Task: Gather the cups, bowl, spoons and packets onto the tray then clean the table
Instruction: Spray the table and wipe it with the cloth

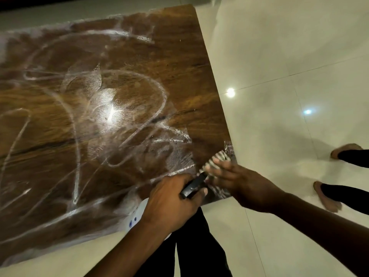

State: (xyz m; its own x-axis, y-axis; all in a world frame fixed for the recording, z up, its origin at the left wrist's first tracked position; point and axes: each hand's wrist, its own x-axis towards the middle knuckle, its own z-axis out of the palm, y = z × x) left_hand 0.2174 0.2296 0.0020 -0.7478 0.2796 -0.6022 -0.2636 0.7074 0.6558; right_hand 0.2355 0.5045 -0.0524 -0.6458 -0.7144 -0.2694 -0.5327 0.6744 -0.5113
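Head camera looked down on a wooden table (139, 56), its dark brown grain covered with white soapy streaks that looped and curled across most of the top. No cups, bowl, spoons, packets or tray showed anywhere, so the gathering part seemed done and the cleaning was under way.

At the table's near right corner both hands met. The left hand (171, 200) was closed around a dark handle (192, 186), thumb laid along its side. The handle's long axis ran from the left palm up and to the right, toward the corner. At its far end sat a striped black-and-white cloth (216, 158), bunched and soft-looking, touching the table edge. Whether cloth and handle were one tool could not be told through the blur.

The right hand (237, 176) lay just beyond the handle's tip, fingers (217, 166) curled loosely over the cloth; it was the nearer hand to it. How firmly those fingers held could not be told.

The wet top looked slick and glossy, throwing back a ceiling light. The pale floor tiles (279, 56) were smooth and shiny as well. Another person's feet (327, 196) stood on them at the right, well apart from the table.

The coming stroke likely ran leftward from the corner, back over the foam.
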